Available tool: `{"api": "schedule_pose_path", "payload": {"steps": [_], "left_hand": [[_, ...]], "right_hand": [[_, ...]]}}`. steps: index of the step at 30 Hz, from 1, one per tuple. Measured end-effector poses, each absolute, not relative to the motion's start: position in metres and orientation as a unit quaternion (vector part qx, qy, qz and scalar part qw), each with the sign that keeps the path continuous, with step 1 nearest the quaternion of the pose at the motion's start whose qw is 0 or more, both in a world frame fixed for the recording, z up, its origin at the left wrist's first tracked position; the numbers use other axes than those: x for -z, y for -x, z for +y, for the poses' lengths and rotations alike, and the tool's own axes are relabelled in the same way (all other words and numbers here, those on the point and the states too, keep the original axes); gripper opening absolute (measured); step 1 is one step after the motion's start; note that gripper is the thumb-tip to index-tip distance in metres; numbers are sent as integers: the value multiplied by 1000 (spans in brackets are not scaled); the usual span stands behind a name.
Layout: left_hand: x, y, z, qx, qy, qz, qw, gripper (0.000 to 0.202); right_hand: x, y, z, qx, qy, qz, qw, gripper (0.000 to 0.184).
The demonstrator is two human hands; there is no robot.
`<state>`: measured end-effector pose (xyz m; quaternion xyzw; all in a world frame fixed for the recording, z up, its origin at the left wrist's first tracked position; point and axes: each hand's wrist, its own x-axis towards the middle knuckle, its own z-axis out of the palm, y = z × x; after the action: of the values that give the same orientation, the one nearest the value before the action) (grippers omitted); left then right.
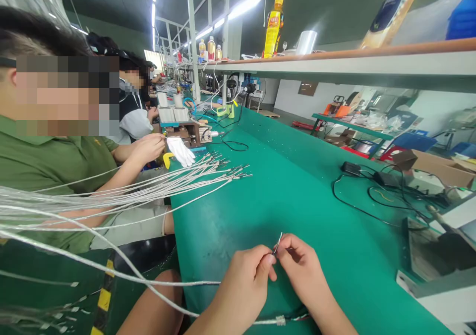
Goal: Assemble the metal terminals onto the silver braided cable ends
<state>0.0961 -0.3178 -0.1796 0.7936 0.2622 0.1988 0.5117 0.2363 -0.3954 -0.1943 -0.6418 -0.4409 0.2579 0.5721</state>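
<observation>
While both hands meet low in the centre of the frame, the left hand point(241, 286) and right hand point(304, 270) are clamped on a thin metal tip point(277, 244), pinching it between their fingertips. The tip rises from the end of a braided cable point(178, 281) that crosses from the left edge, over the near edge of a green mat point(297, 226). Just below the hands, a collar point(280, 320) sits on a cable with coloured strands point(302, 317) emerging from it.

Toward the left of centre, a fan of cables point(193, 186) reaches over the mat, and its ends appear to carry small metal tips, so many ends look done. More ends lie at the lower left, though how many remain cannot be told. The fingers hide most of the tip in hand, so its state is unclear. Further up, a co-worker's hand point(147, 149) works beside a white glove point(180, 151).
</observation>
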Motion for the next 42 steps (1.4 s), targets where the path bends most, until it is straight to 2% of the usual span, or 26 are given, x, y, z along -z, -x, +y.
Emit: {"api": "schedule_pose_path", "payload": {"steps": [4, 17, 27, 36, 42], "left_hand": [[176, -96, -320, -207, -797, 271, 498, 39], [183, -96, -317, -210, -765, 269, 547, 35], [180, -95, -316, -199, -777, 273, 531, 34], [178, -95, -316, -185, -774, 271, 542, 34], [176, -97, -316, -175, -777, 279, 537, 32]], "right_hand": [[186, -235, -398, -277, 615, -445, 589, 21], [183, -235, -400, -272, 605, -456, 593, 20], [190, -230, -400, -136, 636, -505, 568, 11], [193, -232, -398, -195, 605, -480, 604, 6], [193, -232, -396, -177, 644, -472, 575, 11]]}}
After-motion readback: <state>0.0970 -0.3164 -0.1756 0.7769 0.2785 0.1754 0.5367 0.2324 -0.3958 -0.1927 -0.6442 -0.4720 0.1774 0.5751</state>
